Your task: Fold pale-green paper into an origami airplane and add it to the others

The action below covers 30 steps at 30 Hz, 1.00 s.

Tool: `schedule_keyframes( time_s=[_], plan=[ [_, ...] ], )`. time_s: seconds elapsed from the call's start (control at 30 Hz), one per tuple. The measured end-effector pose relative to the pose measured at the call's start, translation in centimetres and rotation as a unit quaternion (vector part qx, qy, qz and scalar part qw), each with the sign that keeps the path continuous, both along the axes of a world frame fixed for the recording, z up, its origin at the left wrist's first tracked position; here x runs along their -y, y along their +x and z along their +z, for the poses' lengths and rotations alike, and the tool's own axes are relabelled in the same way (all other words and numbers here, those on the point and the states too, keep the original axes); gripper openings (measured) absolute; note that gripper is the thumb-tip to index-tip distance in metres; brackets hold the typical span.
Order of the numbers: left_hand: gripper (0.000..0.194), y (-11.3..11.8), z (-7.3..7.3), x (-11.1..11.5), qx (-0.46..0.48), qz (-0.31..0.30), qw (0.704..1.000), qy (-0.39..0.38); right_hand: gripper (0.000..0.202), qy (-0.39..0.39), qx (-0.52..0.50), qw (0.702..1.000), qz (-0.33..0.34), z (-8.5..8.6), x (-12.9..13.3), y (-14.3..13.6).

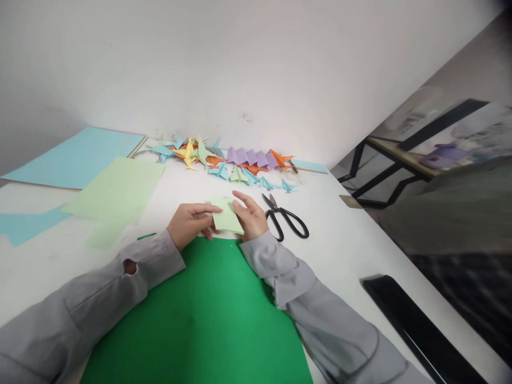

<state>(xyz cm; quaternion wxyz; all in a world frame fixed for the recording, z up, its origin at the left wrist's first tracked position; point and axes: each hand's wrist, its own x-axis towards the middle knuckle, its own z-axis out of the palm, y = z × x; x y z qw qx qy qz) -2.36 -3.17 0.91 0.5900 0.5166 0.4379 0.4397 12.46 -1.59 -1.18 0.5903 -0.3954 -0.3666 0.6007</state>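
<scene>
A small light green piece of paper (227,217) is held between my two hands, just past the far edge of a green mat (204,309). My left hand (194,223) pinches its left side, the index finger lying over the front. On the opposite edge, my right hand (251,216) grips with the thumb in front and the other fingers partly behind. Its lower edge shows more than one layer. Black-handled scissors (286,216) lie with blades slightly apart, close to the right of my right hand.
Folded paper figures (200,152) in several colours and a purple pleated strip (252,158) line the wall. Blue sheets (80,157) and light green sheets (120,189) lie left. A long black object (420,330) rests at right, near the table's edge.
</scene>
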Motion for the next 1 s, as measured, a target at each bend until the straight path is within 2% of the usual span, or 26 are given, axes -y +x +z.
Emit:
schedule_keyframes(
  time_s=[0.07, 0.13, 0.2, 0.27, 0.43, 0.53, 0.63, 0.73, 0.83, 1.0],
  plan=[
    [0.032, -0.04, -0.18, -0.12, 0.006, 0.020, 1.000, 0.015, 0.042, 0.004, -0.011, 1.000, 0.014, 0.20, 0.08, 0.07],
    [0.032, -0.08, -0.32, -0.27, 0.012, 0.046, 0.998, 0.035, 0.039, 0.024, -0.011, 0.998, 0.060, 0.15, 0.13, 0.17],
    [0.032, -0.12, -0.33, -0.37, 0.010, 0.062, 0.997, 0.047, 0.033, 0.060, 0.012, 0.993, 0.100, -0.11, 0.14, 0.27],
    [0.029, -0.13, -0.20, -0.37, 0.005, 0.057, 0.997, 0.051, 0.027, 0.092, 0.055, 0.988, 0.113, -0.39, 0.14, 0.36],
    [0.022, -0.10, 0.14, -0.18, 0.003, 0.031, 0.998, 0.055, 0.021, 0.137, 0.150, 0.975, 0.091, -0.43, 0.33, 0.40],
    [0.017, -0.14, 0.07, -0.18, 0.007, 0.017, 0.997, 0.078, 0.013, 0.161, 0.142, 0.974, 0.073, -0.34, 0.46, 0.22],
    [0.016, -0.21, -0.10, -0.26, 0.008, -0.004, 0.996, 0.088, 0.014, 0.139, 0.105, 0.982, 0.073, -0.50, 0.44, 0.04],
    [0.016, -0.23, -0.21, -0.27, 0.012, -0.014, 0.996, 0.087, 0.019, 0.105, 0.110, 0.987, 0.060, -0.72, 0.34, -0.01],
    [0.017, -0.19, -0.26, -0.26, 0.014, -0.006, 0.996, 0.086, 0.021, 0.081, 0.116, 0.989, 0.040, -0.72, 0.34, 0.00],
    [0.020, -0.11, -0.37, -0.47, 0.018, 0.038, 0.997, 0.072, 0.019, 0.084, 0.127, 0.988, 0.009, -0.40, 0.55, -0.04]
  ],
)
